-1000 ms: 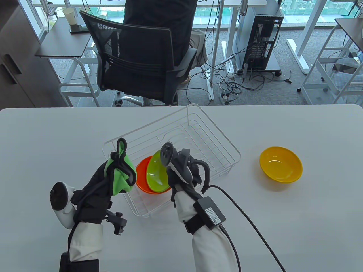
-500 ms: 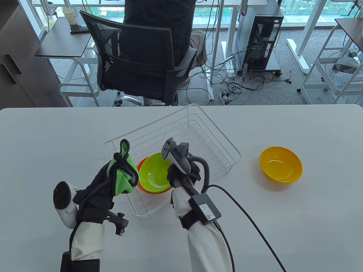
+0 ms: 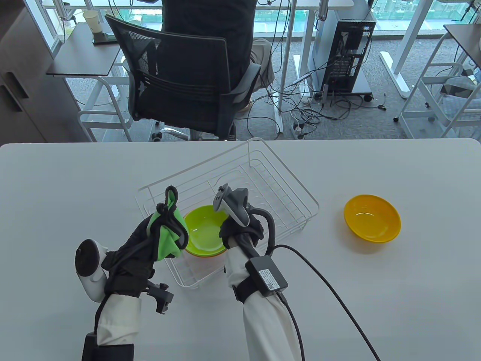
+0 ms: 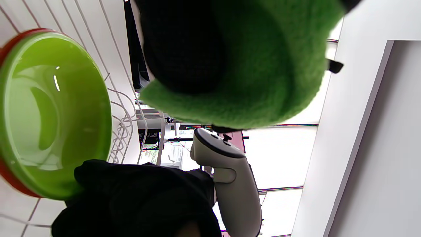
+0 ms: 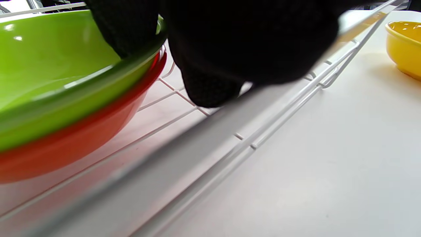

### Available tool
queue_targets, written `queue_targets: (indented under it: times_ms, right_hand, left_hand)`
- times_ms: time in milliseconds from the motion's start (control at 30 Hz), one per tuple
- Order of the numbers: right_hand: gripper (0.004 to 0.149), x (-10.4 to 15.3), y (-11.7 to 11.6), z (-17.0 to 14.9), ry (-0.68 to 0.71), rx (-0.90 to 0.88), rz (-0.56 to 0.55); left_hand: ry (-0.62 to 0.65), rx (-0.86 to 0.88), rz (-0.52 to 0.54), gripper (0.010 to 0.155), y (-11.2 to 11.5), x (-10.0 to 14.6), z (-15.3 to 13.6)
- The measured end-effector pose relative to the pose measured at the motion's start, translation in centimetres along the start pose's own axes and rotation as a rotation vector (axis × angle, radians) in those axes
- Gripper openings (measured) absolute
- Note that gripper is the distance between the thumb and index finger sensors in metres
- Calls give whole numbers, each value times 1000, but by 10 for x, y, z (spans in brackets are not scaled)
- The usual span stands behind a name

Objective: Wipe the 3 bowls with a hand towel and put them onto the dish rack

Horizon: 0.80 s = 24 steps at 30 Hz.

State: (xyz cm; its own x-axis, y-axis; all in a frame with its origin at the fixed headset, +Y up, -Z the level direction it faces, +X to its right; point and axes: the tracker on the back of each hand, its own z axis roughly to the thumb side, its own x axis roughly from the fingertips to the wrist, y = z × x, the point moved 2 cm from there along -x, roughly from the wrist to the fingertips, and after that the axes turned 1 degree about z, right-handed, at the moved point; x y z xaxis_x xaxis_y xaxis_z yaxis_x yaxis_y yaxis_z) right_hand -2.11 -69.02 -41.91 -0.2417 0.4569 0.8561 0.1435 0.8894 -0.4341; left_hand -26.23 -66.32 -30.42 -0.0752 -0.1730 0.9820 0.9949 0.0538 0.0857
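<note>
A green bowl (image 3: 203, 229) (image 4: 49, 115) (image 5: 49, 72) lies nested inside a red bowl (image 3: 204, 256) (image 5: 65, 141) at the near end of the white wire dish rack (image 3: 263, 165). My right hand (image 3: 231, 227) holds the green bowl's right rim, with a gloved finger (image 5: 131, 29) hooked over its edge. To the left, my left hand (image 3: 161, 235) grips a bunched green hand towel (image 3: 167, 237) (image 4: 246, 65) just beside the bowls, above the rack's near left corner. A yellow bowl (image 3: 372, 218) (image 5: 404, 46) stands upright on the table, right of the rack.
The white table (image 3: 375, 301) carries the rack at its middle. A cable (image 3: 330, 289) runs from my right wrist across the table to the lower right. Beyond the far edge, a person sits in a black office chair (image 3: 180, 79).
The green bowl has gone from tilted on edge to lying flat in the red bowl. My right hand lowered with it; my left hand and towel drifted slightly right.
</note>
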Motion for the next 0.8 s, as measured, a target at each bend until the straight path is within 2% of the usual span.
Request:
queue_targets:
  times_ms: [167,333,467,600,800]
  right_hand:
    - [52,5,6,-4,44,-48,-4]
    - [50,13,28,-23,94,-151,-125]
    - [46,24,54,-55,166,-275,-344]
    - [45,33,73,-99,153,-409,-589]
    - [47,27,75,-165,36,-429,-773]
  left_hand:
    - [-2,-31,-2,56,3,-1,-2]
    - [-1,-50,-3,56,3,-1,-2]
    - [6,-74,3,56,2,-1,-3]
    - [6,-95,5,56,3,-1,-5]
    - [14,-118,-11,56,8,-1,-3]
